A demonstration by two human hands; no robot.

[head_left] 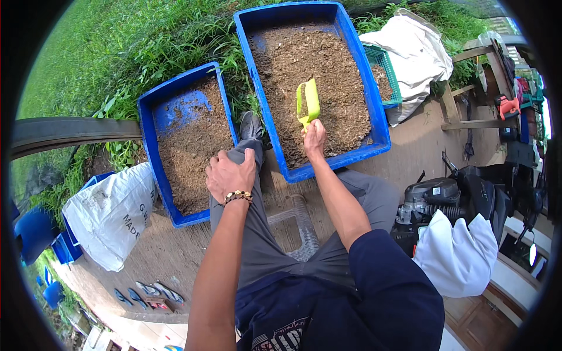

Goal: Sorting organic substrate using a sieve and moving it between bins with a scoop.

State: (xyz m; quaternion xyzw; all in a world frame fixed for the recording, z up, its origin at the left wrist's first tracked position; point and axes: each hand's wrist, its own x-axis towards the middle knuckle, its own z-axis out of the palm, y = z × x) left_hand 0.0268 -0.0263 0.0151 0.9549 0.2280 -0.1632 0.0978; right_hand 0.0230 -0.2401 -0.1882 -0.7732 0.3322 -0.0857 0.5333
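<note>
My right hand (315, 138) is closed round the handle of a yellow-green scoop (312, 100), held over the larger blue tray (383, 130). Brown crumbly material (293, 64) covers most of that tray's floor, and a little of it seems to lie in the scoop. My left hand (230, 175) holds nothing; it rests on my left knee with the fingers spread, a beaded bracelet at its wrist. Beside that knee stands a smaller blue tray (153, 169) with similar brown material (196, 140), its blue bottom showing at the far left.
A green crate (391, 76) and a white sack (413, 50) stand right of the larger tray. Another white sack (114, 213) leans at the left near sandals (149, 292). At the right is a motorbike engine (430, 196) with white cloth (456, 251). Grass (117, 47) borders the far side.
</note>
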